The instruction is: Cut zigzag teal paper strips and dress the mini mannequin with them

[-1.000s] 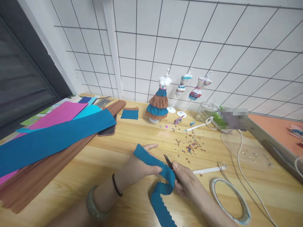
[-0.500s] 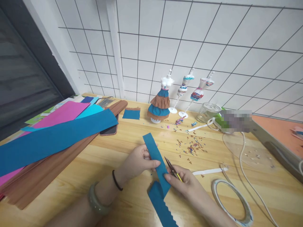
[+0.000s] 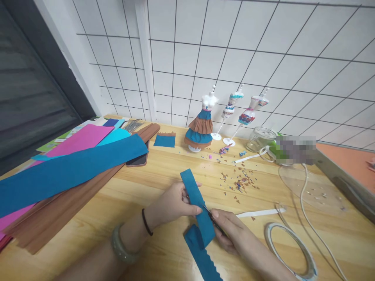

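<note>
Between the thumb and fingers of my left hand (image 3: 178,203) is a long blue fabric strip (image 3: 192,188), folded over and hanging toward me. Its lower stretch has a zigzag-cut edge. My right hand (image 3: 231,230) grips small scissors (image 3: 215,220), their tips at the strip's right edge just beside my left thumb. The scissors' handles are mostly covered by my fingers. Ahead stands a mini dress form (image 3: 209,102) wearing a tiered blue and brown skirt (image 3: 199,130).
Two more dress forms (image 3: 246,116) stand by a glass jar (image 3: 260,139). Brown and blue scraps (image 3: 241,181) litter the table centre-right. A tape roll (image 3: 290,249) and white cable (image 3: 307,218) lie right. Stacked fabrics (image 3: 73,162) and a phone (image 3: 137,159) lie left.
My right hand has turned over and brought the scissors' tips in against the strip's edge; before, they pointed up beside it, blades visible. My left hand keeps its hold.
</note>
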Available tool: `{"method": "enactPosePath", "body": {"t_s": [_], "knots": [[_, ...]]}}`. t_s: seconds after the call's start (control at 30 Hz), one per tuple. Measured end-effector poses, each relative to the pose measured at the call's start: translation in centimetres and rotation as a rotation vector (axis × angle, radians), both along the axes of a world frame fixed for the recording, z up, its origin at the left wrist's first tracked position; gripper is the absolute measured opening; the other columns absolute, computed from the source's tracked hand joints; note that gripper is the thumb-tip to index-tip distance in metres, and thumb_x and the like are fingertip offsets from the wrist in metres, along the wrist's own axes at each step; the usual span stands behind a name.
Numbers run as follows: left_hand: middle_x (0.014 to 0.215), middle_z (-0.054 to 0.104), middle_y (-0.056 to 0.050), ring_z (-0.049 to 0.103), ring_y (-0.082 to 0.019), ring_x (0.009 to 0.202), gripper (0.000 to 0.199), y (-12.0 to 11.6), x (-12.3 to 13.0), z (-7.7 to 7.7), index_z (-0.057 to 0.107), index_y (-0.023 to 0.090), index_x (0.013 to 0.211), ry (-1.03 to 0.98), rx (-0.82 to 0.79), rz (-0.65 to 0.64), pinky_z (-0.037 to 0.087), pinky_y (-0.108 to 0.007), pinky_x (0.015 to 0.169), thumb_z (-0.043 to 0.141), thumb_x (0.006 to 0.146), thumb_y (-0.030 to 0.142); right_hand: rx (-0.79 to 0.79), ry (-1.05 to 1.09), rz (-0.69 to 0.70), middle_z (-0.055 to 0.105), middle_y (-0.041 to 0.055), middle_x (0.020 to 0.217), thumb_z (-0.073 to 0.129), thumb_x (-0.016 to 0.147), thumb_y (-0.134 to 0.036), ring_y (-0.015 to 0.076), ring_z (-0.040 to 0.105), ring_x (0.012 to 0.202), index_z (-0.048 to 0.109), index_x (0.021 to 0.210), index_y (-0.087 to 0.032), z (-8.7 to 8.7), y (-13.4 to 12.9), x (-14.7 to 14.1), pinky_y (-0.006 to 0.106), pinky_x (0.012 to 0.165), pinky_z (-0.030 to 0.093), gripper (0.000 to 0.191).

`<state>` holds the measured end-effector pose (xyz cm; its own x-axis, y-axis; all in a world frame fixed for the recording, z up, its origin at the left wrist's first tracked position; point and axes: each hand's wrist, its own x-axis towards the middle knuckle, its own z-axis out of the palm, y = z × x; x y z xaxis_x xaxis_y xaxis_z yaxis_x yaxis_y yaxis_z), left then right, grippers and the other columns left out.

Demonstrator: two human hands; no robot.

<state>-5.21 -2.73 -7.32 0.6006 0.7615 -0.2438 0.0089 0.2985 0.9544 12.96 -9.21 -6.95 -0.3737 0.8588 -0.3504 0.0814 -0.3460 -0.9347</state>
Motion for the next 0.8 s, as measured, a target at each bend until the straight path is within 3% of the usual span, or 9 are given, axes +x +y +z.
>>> {"method": "enactPosePath", "body": {"t_s": [0.4, 0.8], "knots": [[0.065, 0.058, 0.006, 0.052, -0.008, 0.06, 0.053, -0.1, -0.2, 0.8, 0.053, 0.014, 0.107, 0.024, 0.006, -0.076, 0.041, -0.021, 0.059, 0.072, 0.058, 0.013, -0.05, -0.025, 0.048, 0.025, -0.0098, 0.044, 0.038, 0.085, -0.055, 0.0075, 0.017, 0.04, 0.038, 0.062, -0.02, 0.9, -0.2, 0.0, 0.024, 0.038, 0.01, 0.042], [0.066, 0.059, 0.004, 0.051, -0.009, 0.061, 0.043, -0.1, -0.1, 1.2, 0.059, 0.012, 0.099, 0.047, 0.02, -0.093, 0.042, -0.022, 0.061, 0.071, 0.058, 0.012, 0.012, -0.05, 0.106, 0.021, -0.0095, 0.046, 0.035, 0.088, -0.053, 0.0082, 0.015, 0.043, 0.04, 0.062, -0.019, 1.1, -0.1, -0.1, 0.025, 0.041, 0.01, 0.043]]}}
